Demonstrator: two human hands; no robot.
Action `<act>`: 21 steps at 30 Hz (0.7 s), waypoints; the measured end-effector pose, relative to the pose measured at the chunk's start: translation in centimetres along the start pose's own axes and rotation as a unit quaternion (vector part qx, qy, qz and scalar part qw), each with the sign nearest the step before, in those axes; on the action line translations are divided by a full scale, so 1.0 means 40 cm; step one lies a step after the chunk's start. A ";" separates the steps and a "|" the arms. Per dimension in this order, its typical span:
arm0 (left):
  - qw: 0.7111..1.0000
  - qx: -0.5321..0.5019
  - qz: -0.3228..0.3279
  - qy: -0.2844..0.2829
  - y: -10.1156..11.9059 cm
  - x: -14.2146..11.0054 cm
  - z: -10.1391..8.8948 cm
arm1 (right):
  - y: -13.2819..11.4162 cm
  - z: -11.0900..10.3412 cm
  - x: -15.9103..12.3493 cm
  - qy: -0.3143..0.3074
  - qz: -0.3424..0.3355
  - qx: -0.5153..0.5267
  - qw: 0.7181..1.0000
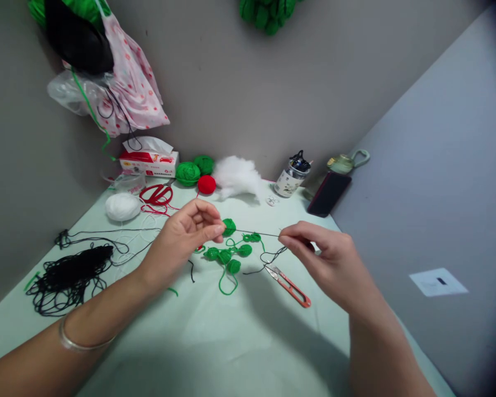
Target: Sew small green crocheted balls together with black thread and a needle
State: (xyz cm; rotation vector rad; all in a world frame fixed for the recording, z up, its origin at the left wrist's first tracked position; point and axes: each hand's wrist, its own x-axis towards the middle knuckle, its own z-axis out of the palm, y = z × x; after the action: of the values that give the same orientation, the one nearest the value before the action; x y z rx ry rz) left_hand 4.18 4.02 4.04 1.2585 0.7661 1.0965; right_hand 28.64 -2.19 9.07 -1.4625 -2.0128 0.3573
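Observation:
My left hand (186, 234) pinches a thin black yarn (254, 232) between thumb and forefinger. The yarn runs taut across to my right hand (326, 256), whose closed fingertips grip its other end. A loose black tail curls down below the right fingers. Under the stretched yarn lie small green crocheted balls (224, 256), joined by green strands. Orange-handled thread snips (291, 288) rest on the table (231, 342) just below my right hand. Left of my left forearm spreads a tangled heap of black yarn (72, 273), with strands reaching toward the left hand.
Toward the wall stand a tissue box (149, 164), green yarn balls (187, 173), a red ball (206, 184), white stuffing (237, 176), a tool jar (291, 177) and a phone (329, 194). Red scissors (157, 194) and white yarn (123, 207) lie left. Bags (130, 82) hang above.

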 end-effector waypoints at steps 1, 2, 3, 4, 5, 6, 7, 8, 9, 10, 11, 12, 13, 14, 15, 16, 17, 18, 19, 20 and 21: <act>0.999 0.016 -0.012 -0.035 -0.003 -0.002 0.003 | 0.007 -0.017 -0.001 -0.017 0.013 0.013 1.000; 0.996 0.041 -0.027 -0.080 -0.009 -0.005 0.007 | 0.017 -0.035 -0.003 -0.036 0.022 0.023 0.999; 0.988 0.077 -0.040 -0.126 -0.016 -0.007 0.010 | 0.029 -0.054 -0.006 -0.049 0.028 0.027 0.998; 0.977 0.125 -0.045 -0.165 -0.026 -0.009 0.013 | 0.041 -0.072 -0.009 -0.049 0.033 0.023 0.998; 0.963 0.186 -0.036 -0.192 -0.038 -0.012 0.017 | 0.054 -0.088 -0.012 -0.038 0.038 0.012 0.998; 0.945 0.256 -0.010 -0.202 -0.054 -0.014 0.020 | 0.067 -0.102 -0.015 -0.017 0.045 -0.007 0.999; 0.922 0.331 0.033 -0.199 -0.070 -0.015 0.022 | 0.078 -0.112 -0.018 0.007 0.056 -0.030 0.998; 0.893 0.396 0.077 -0.200 -0.088 -0.017 0.024 | 0.087 -0.119 -0.021 0.032 0.067 -0.052 0.996; 0.865 0.444 0.105 -0.208 -0.106 -0.018 0.026 | 0.094 -0.123 -0.022 0.056 0.075 -0.066 0.993; 0.841 0.484 0.125 -0.208 -0.123 -0.019 0.027 | 0.098 -0.125 -0.023 0.077 0.080 -0.072 0.991; 0.819 0.518 0.138 -0.204 -0.137 -0.020 0.028 | 0.101 -0.124 -0.023 0.097 0.083 -0.071 0.989; 0.800 0.545 0.149 -0.203 -0.150 -0.021 0.028 | 0.101 -0.122 -0.022 0.116 0.086 -0.066 0.987; 0.785 0.563 0.158 -0.205 -0.160 -0.021 0.027 | 0.100 -0.119 -0.020 0.133 0.090 -0.061 0.985; 0.775 0.573 0.167 -0.207 -0.167 -0.021 0.026 | 0.098 -0.116 -0.018 0.144 0.092 -0.062 0.983; 0.771 0.575 0.175 -0.212 -0.172 -0.021 0.025 | 0.094 -0.112 -0.016 0.150 0.091 -0.067 0.982; 0.772 0.569 0.182 -0.216 -0.174 -0.021 0.024 | 0.090 -0.108 -0.013 0.154 0.082 -0.073 0.982; 0.778 0.559 0.185 -0.220 -0.174 -0.021 0.023 | 0.085 -0.104 -0.011 0.158 0.064 -0.075 0.982; 0.788 0.543 0.183 -0.223 -0.173 -0.021 0.023 | 0.079 -0.099 -0.008 0.162 0.042 -0.071 0.983; 0.804 0.522 0.175 -0.226 -0.168 -0.021 0.025 | 0.073 -0.094 -0.005 0.166 0.018 -0.059 0.984; 0.826 0.492 0.159 -0.224 -0.161 -0.022 0.027 | 0.066 -0.088 -0.003 0.170 0.000 -0.042 0.985; 0.857 0.451 0.133 -0.214 -0.151 -0.024 0.030 | 0.059 -0.080 -0.001 0.171 -0.010 -0.019 0.985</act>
State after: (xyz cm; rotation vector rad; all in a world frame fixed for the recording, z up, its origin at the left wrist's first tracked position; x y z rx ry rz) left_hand 6.28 2.97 -1.72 2.3705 0.7919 0.5925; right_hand 32.42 -1.85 10.24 -1.4165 -1.7635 0.0525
